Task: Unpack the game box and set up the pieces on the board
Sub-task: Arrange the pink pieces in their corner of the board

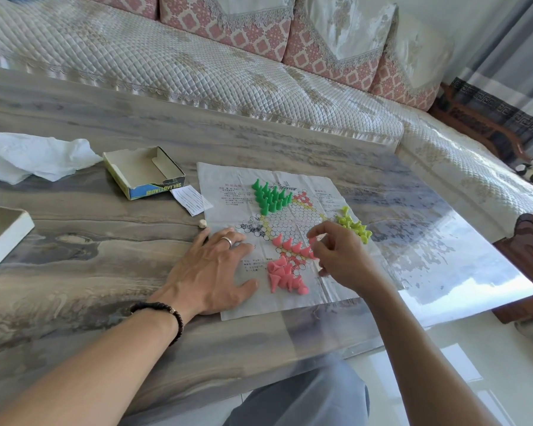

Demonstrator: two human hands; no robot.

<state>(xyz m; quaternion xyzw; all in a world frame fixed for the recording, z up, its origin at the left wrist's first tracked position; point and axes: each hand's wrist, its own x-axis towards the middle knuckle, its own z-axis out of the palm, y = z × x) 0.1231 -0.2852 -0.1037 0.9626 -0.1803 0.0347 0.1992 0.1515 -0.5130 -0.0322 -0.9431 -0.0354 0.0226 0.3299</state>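
So I've got my left hand (pixel 216 269) flat on the paper board (pixel 293 235), fingers spread, pinning it to the table (pixel 105 272). My right hand (pixel 336 256) is pinching one pink cone (pixel 312 241) at the end of the standing pink row (pixel 293 245). The loose pink pile (pixel 285 276) lies just below it. These cones look featherlight, hollow plastic and tippy, so I'd grab each by the narrow tip. The board's thin and creased, so it'll probably slide if I let go.
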